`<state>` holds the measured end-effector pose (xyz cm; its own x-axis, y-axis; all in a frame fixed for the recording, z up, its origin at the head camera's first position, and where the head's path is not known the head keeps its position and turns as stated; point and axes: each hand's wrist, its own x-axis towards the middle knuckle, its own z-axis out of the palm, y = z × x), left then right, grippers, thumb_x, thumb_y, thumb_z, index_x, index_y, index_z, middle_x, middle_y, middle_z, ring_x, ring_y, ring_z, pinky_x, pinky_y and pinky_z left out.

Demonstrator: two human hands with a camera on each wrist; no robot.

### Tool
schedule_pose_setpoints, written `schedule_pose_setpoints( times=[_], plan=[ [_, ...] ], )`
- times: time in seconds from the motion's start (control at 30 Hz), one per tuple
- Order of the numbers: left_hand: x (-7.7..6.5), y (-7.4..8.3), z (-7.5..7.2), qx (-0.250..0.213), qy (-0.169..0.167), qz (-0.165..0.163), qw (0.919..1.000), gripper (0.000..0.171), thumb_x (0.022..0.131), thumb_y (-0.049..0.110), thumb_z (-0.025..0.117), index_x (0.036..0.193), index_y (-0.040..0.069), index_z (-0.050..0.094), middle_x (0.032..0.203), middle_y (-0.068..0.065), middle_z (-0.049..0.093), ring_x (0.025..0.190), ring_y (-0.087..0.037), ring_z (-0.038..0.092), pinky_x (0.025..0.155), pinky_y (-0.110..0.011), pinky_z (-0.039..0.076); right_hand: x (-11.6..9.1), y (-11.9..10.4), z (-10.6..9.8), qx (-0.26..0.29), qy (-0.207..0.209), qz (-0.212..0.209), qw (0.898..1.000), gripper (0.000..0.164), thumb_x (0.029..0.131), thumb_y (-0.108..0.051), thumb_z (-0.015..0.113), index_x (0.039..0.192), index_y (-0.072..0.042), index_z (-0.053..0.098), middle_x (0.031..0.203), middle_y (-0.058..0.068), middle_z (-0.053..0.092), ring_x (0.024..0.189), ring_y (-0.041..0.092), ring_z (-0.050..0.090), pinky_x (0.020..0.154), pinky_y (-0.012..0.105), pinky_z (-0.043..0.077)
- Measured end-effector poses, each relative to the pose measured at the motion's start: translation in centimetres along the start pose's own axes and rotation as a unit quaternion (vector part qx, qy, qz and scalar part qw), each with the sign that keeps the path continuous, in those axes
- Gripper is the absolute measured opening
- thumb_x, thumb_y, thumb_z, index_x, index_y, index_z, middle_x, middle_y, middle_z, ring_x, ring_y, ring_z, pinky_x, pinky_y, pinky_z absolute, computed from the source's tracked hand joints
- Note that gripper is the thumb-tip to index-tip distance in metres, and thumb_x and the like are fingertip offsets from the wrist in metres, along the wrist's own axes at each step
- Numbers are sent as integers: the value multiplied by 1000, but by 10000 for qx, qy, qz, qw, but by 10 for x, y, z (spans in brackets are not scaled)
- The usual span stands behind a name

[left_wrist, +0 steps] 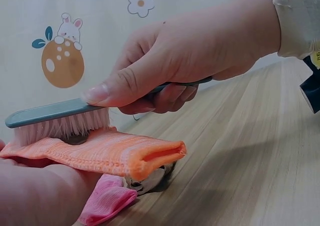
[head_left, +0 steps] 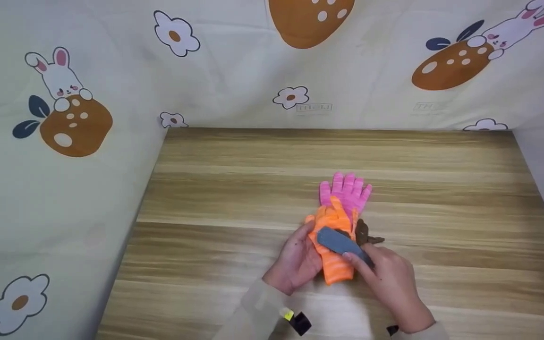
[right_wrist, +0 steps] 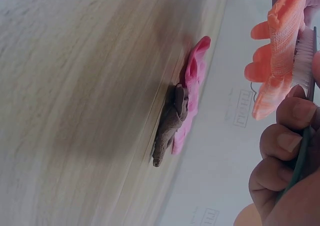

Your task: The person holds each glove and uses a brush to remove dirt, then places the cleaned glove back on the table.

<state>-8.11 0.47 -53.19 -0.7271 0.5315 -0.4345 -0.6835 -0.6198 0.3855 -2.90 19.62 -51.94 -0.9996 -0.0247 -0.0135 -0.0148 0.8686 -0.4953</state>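
Note:
My left hand (head_left: 300, 262) holds an orange knit glove (head_left: 338, 269) from below, palm up, with the thumb at its left edge; most of its fingers are hidden under the glove. In my right hand (head_left: 390, 274) is a blue-grey scrubbing brush (head_left: 340, 242), gripped by its handle. Its pale bristles (left_wrist: 60, 128) press on the glove's upper face. A brown patch (left_wrist: 76, 139) shows on the glove by the bristles. A pink glove (head_left: 347, 189) lies on the table beyond the orange one, partly covered from the head view.
A brown, clay-like lump (right_wrist: 170, 128) lies on the wooden table (head_left: 215, 264) beside the pink glove. Printed cloth (head_left: 234, 71) with rabbits and flowers stands around the table's back and left sides. A black object (head_left: 301, 324) shows near the left sleeve.

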Motion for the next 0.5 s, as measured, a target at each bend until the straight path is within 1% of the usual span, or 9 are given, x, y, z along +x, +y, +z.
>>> schedule_pose_setpoints(
  times=[0.1,0.33,0.5],
  plan=[
    [-1,1,-1,26,-10,19,10000,66,105,38,43,160,7,21,163,-9,34,152,-24,30,126,-39,27,-1,0,0,9,-11,-4,10000,36,93,-53,66,84,-18,67,67,-5,53,60,10,44,54,26,29],
    [-3,2,-2,48,-312,91,9995,62,107,36,37,159,5,22,164,-10,31,153,-23,27,127,-40,25,-1,0,-3,-13,-148,52,9999,38,94,-54,65,85,-17,67,66,-4,51,61,11,43,53,25,28],
    [-4,2,-2,65,-302,34,9995,64,107,39,39,160,8,22,164,-8,34,153,-23,28,127,-39,25,-1,1,-6,58,-365,231,9991,42,94,-57,63,91,-16,71,69,-3,55,63,12,45,55,25,29]
  ],
)
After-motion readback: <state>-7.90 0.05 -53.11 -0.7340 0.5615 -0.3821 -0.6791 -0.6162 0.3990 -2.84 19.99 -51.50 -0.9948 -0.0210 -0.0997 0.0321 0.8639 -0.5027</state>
